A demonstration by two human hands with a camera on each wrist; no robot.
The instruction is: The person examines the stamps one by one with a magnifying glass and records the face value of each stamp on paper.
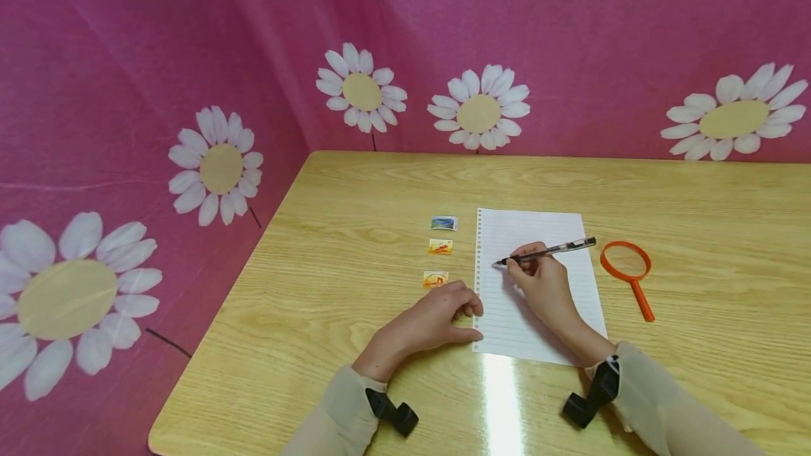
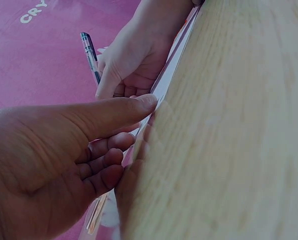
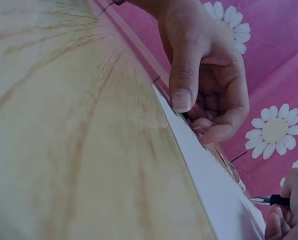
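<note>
My right hand [image 1: 546,283] pinches a black-capped, clear-barrelled pen [image 1: 557,248]. The pen slants to the right, its tip at the left part of a lined sheet of paper [image 1: 538,336] with punched holes down its left edge. No writing can be made out on the sheet. My left hand [image 1: 437,319] rests at the sheet's lower left edge, thumb and fingertips touching it, fingers loosely bent. In the left wrist view the thumb of the left hand [image 2: 54,145] lies on the paper's edge. The right wrist view shows the pen's metal tip [image 3: 261,200] at the paper.
Left of the sheet lie a blue-green stamp-like picture [image 1: 444,223], a yellow one [image 1: 440,247] and an orange-yellow one [image 1: 434,279], in a column. An orange magnifying glass [image 1: 643,300] lies to the right. Behind the wooden table [image 1: 285,315] hangs a pink flowered cloth [image 1: 570,20].
</note>
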